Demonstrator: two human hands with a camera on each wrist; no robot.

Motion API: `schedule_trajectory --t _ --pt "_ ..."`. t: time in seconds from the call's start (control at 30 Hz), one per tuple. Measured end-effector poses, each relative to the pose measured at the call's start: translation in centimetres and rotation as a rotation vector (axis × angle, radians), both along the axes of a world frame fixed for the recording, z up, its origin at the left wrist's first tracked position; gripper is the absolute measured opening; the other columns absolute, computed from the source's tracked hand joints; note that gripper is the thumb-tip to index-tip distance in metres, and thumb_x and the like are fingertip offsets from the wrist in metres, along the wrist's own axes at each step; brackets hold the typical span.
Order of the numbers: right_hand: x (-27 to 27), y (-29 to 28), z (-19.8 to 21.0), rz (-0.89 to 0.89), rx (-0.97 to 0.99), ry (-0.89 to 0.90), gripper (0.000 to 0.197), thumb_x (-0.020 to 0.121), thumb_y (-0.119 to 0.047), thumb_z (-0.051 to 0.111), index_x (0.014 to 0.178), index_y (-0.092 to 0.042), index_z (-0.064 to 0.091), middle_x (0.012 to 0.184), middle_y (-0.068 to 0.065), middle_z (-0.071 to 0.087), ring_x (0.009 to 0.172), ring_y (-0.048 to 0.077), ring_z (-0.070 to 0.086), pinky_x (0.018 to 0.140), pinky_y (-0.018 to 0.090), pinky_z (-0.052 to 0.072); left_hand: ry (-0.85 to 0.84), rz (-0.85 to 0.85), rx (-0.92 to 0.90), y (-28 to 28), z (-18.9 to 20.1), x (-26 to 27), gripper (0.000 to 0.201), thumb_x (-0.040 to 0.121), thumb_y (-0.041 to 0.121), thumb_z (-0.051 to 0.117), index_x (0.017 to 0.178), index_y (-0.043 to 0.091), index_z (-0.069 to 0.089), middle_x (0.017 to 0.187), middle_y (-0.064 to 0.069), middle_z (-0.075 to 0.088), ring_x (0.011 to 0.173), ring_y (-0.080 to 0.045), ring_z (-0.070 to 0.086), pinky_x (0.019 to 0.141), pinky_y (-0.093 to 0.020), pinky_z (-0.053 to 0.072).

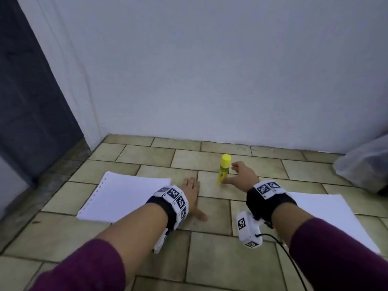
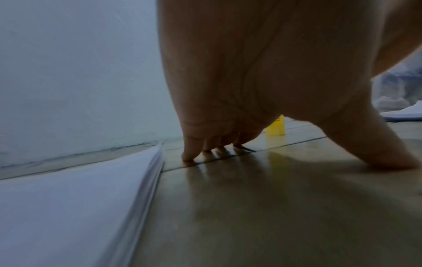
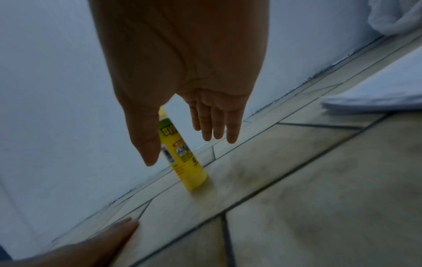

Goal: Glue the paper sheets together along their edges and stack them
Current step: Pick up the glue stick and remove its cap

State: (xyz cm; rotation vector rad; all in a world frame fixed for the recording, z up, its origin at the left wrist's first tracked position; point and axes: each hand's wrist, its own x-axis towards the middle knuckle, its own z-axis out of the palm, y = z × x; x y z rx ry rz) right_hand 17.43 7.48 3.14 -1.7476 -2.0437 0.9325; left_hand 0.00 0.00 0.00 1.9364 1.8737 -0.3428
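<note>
A yellow glue stick (image 1: 223,168) stands upright on the tiled floor near the wall. My right hand (image 1: 239,174) hovers open just right of it, thumb low by its base and fingers spread behind it, without gripping. In the right wrist view the glue stick (image 3: 182,155) stands between thumb and fingers. My left hand (image 1: 192,193) rests flat on the tiles, fingers straight, beside a stack of white punched paper (image 1: 123,196). The left wrist view shows that paper stack (image 2: 75,204) edge-on and the fingertips (image 2: 189,155) pressing the floor. A second white paper stack (image 1: 327,215) lies under my right forearm.
A white wall (image 1: 210,70) rises close behind the glue stick. A clear plastic bag (image 1: 365,164) sits at the far right by the wall. A dark curtain or panel (image 1: 31,101) stands at the left. A black cable (image 1: 294,261) trails from the right wrist camera.
</note>
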Motion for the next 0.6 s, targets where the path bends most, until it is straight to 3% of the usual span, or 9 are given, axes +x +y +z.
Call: schedule_trajectory --t 0.17,0.27,0.4,0.5,0.6 --pt "-1.7 0.3 -1.1 0.018 0.060 0.020 0.052 0.078 -0.029 0.076 0.118 -0.006 0.054 0.119 0.011 0.061 0.111 0.027 0.056 0.086 0.030 0.043 0.048 -0.012 -0.003 0.0 0.2 0.2 0.121 0.077 0.061 0.066 0.151 0.007 -0.013 0.159 -0.013 -0.018 0.147 -0.029 -0.012 0.118 -0.045 0.006" --pt "-1.9 0.4 -1.7 -0.004 0.104 0.036 0.034 0.086 -0.024 0.068 0.112 -0.005 0.059 0.112 0.012 0.064 0.104 0.027 0.057 0.074 0.024 0.035 0.035 -0.004 0.007 -0.2 -0.6 0.0 0.121 0.077 0.061 0.066 0.152 0.009 -0.013 0.159 -0.010 -0.019 0.147 -0.027 -0.014 0.119 -0.047 0.005" --pt "-1.2 0.3 -1.7 -0.028 0.115 0.099 0.025 0.087 -0.020 0.065 0.107 -0.004 0.060 0.107 0.014 0.065 0.100 0.029 0.058 0.072 0.026 0.035 0.000 -0.007 0.036 -0.4 -1.0 -0.2 0.118 0.079 0.061 0.064 0.152 0.011 -0.014 0.159 -0.008 -0.021 0.147 -0.025 -0.016 0.119 -0.046 0.003" --pt "-0.4 -0.5 -1.0 -0.039 0.117 0.157 0.022 0.089 -0.021 0.063 0.103 -0.005 0.057 0.095 0.011 0.062 0.088 0.026 0.054 0.070 0.027 0.034 0.007 -0.025 0.040 -0.5 -0.9 -0.3 0.118 0.079 0.063 0.063 0.152 0.010 -0.013 0.159 -0.009 -0.020 0.147 -0.026 -0.015 0.120 -0.046 0.004" --pt "0.5 -2.3 0.1 -0.017 0.152 0.283 0.014 0.090 -0.021 0.061 0.095 -0.011 0.053 0.081 0.002 0.054 0.078 0.022 0.051 0.068 0.030 0.039 0.026 -0.040 0.000 0.0 0.2 -0.3 0.112 0.079 0.064 0.062 0.153 0.007 0.001 0.160 -0.012 -0.006 0.148 -0.029 -0.003 0.119 -0.048 0.013"
